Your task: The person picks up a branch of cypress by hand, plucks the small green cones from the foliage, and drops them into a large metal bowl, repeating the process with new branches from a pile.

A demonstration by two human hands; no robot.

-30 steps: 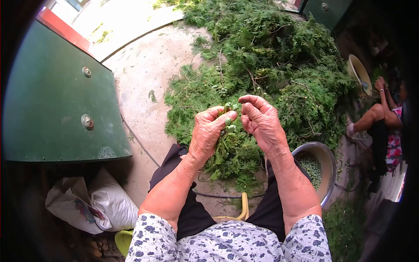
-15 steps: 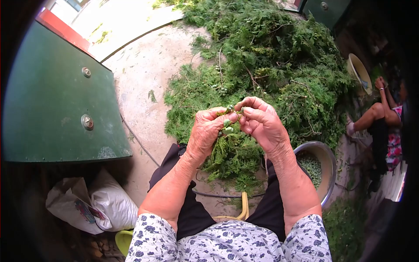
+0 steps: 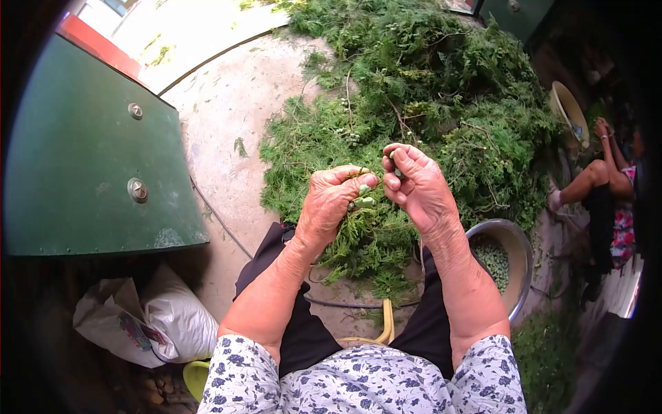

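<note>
Left hand point(image 3: 331, 203) closed round a feathery, scale-leaved sprig point(image 3: 360, 234), with knobbly pale cones at the thumb. Right hand point(image 3: 420, 188) just beside it, fingertips pinched on one small green cone point(image 3: 394, 155). Beyond, a dense heap of cut conifer branches point(image 3: 434, 90) on rough concrete floor point(image 3: 227, 117). By the right knee, a round steel bowl point(image 3: 500, 224) part-filled with green cones.

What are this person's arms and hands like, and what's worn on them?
Short sleeves, white with a small blue flower print, end near the elbows. Forearms, left hand and right hand are bare and creased: no gloves, rings or watch.
</note>
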